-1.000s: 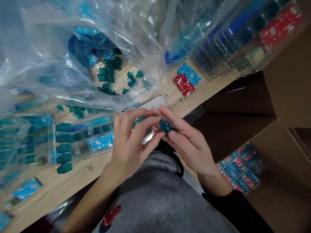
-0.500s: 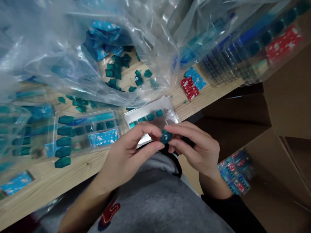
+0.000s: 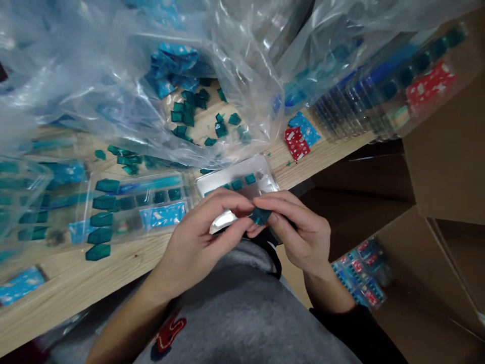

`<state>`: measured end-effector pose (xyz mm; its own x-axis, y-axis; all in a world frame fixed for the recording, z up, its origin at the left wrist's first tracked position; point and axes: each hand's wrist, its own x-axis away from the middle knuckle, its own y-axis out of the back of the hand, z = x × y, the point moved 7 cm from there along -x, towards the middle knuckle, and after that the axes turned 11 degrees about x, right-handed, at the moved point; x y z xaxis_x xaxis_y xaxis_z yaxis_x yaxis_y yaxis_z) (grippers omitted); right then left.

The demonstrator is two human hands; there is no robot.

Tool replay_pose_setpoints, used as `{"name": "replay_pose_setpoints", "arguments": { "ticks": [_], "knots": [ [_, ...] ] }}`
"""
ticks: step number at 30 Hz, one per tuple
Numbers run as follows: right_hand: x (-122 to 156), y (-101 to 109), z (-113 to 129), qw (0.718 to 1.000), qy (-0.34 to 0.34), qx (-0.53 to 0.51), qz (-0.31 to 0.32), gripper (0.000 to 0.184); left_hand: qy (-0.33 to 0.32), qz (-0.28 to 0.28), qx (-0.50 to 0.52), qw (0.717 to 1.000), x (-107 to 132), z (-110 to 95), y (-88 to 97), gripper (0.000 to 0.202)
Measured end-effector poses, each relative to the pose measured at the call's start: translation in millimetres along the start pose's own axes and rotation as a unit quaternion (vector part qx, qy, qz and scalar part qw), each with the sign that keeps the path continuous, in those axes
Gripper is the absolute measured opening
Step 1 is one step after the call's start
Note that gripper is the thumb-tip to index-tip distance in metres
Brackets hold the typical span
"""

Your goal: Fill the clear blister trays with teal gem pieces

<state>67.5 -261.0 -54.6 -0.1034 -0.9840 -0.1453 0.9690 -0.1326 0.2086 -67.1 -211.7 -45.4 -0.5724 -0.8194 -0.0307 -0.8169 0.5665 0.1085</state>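
My left hand (image 3: pixel 200 237) and my right hand (image 3: pixel 299 230) meet just off the front edge of a wooden table (image 3: pixel 113 270), above my lap. Both pinch one small teal plastic piece (image 3: pixel 259 216) between their fingertips. Right behind my fingers lies a clear plastic tray (image 3: pixel 261 174) with a few teal pieces set in a row of its pockets. Left of it sits another clear tray (image 3: pixel 151 199) holding teal pieces and a blue patterned card.
Large clear plastic bags (image 3: pixel 125 76) with loose teal pieces and blue cards cover the back of the table. A red card (image 3: pixel 296 144) and a blue card (image 3: pixel 305 126) lie at the right. Stacked filled trays (image 3: pixel 379 86) stand far right. A cardboard box (image 3: pixel 447 167) and packed trays (image 3: pixel 359 280) sit below.
My hands have drawn back toward me from over the clear tray, so its row of teal pieces now shows. Both hands have kept the teal piece and turned it between the fingertips.
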Motion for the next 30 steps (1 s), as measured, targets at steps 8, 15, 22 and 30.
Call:
{"name": "replay_pose_setpoints", "arguments": {
  "ticks": [8,15,22,30],
  "knots": [
    [1.2,-9.6,-4.4,1.0,-0.013,-0.028,-0.007,0.033,-0.014,-0.146,-0.059,0.987,7.3,-2.7,4.1,0.012],
    [5.8,-12.1,-21.6,0.973,-0.161,-0.165,-0.005,0.028,-0.21,-0.048,-0.298,0.93,15.5,-26.2,-8.4,0.018],
    [13.9,-7.1,-22.0,0.993,-0.104,-0.051,0.016,0.046,-0.177,-0.026,-0.275,0.945,23.6,-12.5,-12.5,0.012],
    [9.7,11.0,-35.3,0.991,-0.078,0.103,0.02,0.035,-0.114,-0.003,-0.31,0.944,31.5,11.3,-21.2,0.016]
  ]
}}
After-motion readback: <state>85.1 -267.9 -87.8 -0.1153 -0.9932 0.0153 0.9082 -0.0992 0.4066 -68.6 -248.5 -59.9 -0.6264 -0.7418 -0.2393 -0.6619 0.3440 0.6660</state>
